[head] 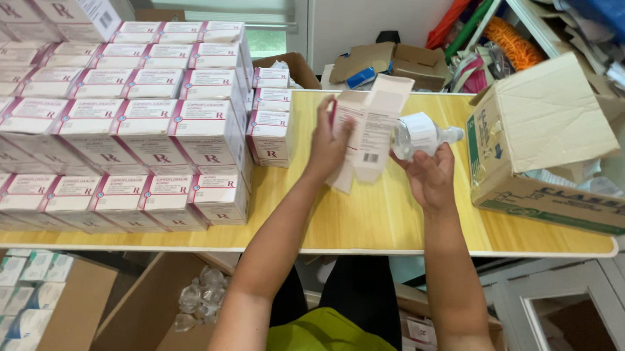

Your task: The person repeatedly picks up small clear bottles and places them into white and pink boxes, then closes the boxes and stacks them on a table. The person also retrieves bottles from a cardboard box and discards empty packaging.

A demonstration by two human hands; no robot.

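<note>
Above a yellow worktop [367, 220], a person's left hand [326, 142] holds an open white carton [371, 129] upright, its top flap raised and its grip pinching the carton's left side. The right hand [432, 175] cradles a clear plastic bottle [421, 135] with a white label, lying on its side with its base at the carton's right edge and its cap pointing right; the fingers curl under the bottle in a closed grip. To the left, stacks of white-and-magenta cartons [118, 132] cover most of the worktop in stepped rows. On the right end sits a large brown cardboard box [546, 143] with its flaps open. Below the worktop's near edge, another cardboard box [152, 309] holds more clear bottles [198, 297].
</note>
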